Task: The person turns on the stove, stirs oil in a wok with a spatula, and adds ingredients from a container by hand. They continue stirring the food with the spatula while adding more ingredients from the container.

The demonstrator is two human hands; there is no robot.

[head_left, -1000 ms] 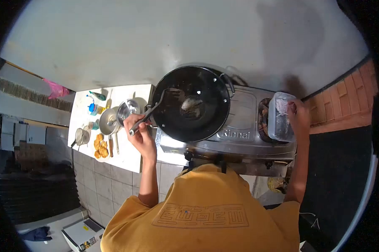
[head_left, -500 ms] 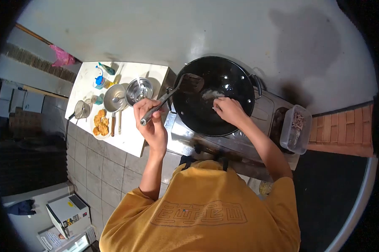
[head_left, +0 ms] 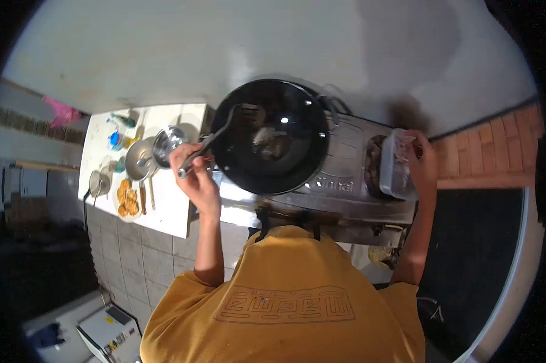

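Observation:
My left hand (head_left: 197, 184) is closed around the handle of a dark slotted spatula (head_left: 215, 138), whose head hangs over the left part of a large black wok (head_left: 279, 172). A small pale clump of food (head_left: 269, 142) lies on the wok's bottom, to the right of the spatula head. At the far right, my right hand (head_left: 424, 166) is at the right rim of a clear plastic container (head_left: 395, 175), which holds pinkish strips that look like meat. Its fingers bend over the rim, blurred and partly hidden, so their grip does not show.
The wok sits on a metal gas stove (head_left: 339, 160) against the wall. On the left, a white table (head_left: 175, 221) holds metal bowls (head_left: 141, 158), a plate of golden fried pieces (head_left: 127, 199), a strainer (head_left: 100, 183) and bottles. A brick ledge (head_left: 490, 148) lies right of the container.
My right hand has left the wok and moved right to the plastic container. My left hand still holds the spatula over the wok. The view has shifted to the right.

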